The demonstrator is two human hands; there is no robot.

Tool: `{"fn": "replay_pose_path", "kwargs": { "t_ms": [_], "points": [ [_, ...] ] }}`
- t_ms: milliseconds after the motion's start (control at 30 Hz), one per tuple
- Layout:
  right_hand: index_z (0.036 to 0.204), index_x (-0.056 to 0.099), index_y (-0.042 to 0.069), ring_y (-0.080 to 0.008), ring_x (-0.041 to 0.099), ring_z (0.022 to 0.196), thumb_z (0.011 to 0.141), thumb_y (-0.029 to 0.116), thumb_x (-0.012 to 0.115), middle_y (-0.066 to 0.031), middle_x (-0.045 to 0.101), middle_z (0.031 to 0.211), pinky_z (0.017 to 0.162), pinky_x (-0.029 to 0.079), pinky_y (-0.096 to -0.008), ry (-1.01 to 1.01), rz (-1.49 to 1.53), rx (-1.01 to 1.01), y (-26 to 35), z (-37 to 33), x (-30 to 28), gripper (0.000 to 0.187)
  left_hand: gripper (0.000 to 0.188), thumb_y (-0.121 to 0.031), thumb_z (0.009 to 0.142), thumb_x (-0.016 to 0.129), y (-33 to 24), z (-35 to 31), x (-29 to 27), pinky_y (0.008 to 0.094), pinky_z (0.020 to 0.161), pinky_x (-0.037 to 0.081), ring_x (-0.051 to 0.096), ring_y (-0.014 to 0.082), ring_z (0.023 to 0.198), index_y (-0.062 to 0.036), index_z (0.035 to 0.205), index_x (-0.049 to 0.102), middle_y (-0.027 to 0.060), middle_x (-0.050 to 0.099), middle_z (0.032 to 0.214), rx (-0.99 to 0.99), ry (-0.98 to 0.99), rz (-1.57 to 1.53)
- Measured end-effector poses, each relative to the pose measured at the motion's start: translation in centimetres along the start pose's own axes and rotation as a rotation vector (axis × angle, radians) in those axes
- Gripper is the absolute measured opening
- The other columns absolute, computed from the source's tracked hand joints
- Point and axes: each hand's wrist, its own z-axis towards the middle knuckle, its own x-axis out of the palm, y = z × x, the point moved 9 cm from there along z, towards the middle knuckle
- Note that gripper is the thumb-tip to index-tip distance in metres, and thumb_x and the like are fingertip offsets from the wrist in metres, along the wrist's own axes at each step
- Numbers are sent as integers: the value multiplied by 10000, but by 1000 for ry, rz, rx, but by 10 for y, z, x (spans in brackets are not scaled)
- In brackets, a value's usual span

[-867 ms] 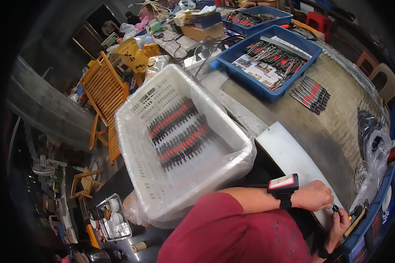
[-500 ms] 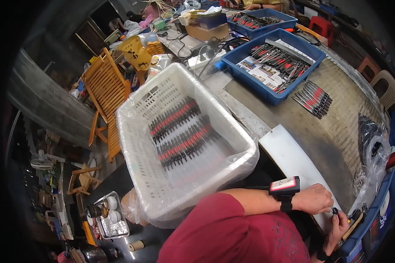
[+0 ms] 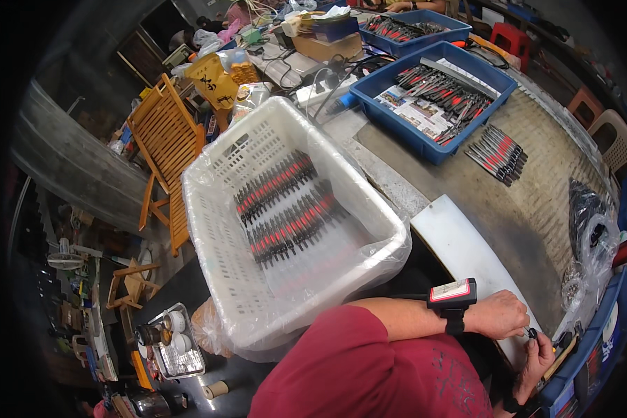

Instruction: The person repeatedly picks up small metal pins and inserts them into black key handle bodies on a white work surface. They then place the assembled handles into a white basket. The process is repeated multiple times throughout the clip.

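Note:
My left hand [image 3: 501, 314] is closed at the white board's [image 3: 463, 244] near end, its fingertips turned toward my right hand. What it pinches is mostly hidden. My right hand [image 3: 537, 359], also closed, holds a small black piece [image 3: 532, 334] between thumb and fingers, right beside the left fingertips. Several slim black-and-red tools [image 3: 496, 155] lie in a row on the table. More fill a blue tray [image 3: 425, 148] behind them. A white perforated crate [image 3: 212, 279], lined with clear plastic, holds two rows of similar black-and-red tools [image 3: 289, 233].
Blue bin [image 3: 623, 313] stands right of my right hand, near a clear plastic bag [image 3: 595, 244]. Another blue tray [image 3: 439, 45] sits at the back, where a person's hand [image 3: 399, 7] shows. Left are a wooden folding chair [image 3: 164, 132], a metal tray [image 3: 195, 362] of jars and a spool [image 3: 216, 390].
The view has shifted very slightly. Both hands stay together in the same place, with hardly any finger movement.

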Motion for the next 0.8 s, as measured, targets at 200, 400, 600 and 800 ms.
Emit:
{"fn": "replay_pose_path", "kwargs": {
  "t_ms": [200,400,600,800],
  "points": [
    [1015,642,-24,-62,510,691,851,79,672,-1,594,831,620,409,-190,18,50,36,-8,0,-3,196,227,-229,763,680,0,0,0,441,627,470,618,345,680,-16,721,611,133,600,678,-4,6,-2],
    [1021,641,-31,-71,525,703,843,58,674,-18,600,864,633,427,-194,16,38,45,-10,-1,-4,202,224,-224,763,680,0,-1,1,437,622,474,618,345,678,-13,724,615,136,604,680,-1,6,-16],
    [1026,640,-35,-74,524,711,842,55,673,-23,599,867,639,425,-196,3,45,66,-9,-1,-4,208,221,-220,761,675,0,-1,1,435,620,476,618,343,675,-12,720,615,135,604,675,4,12,-18],
    [1022,639,-35,-70,513,701,843,62,674,-18,593,853,626,412,-195,-1,50,52,-5,-1,-1,206,221,-219,757,675,0,-2,1,435,616,474,617,342,672,-11,710,613,135,606,676,5,-2,-20]
  ]
}}
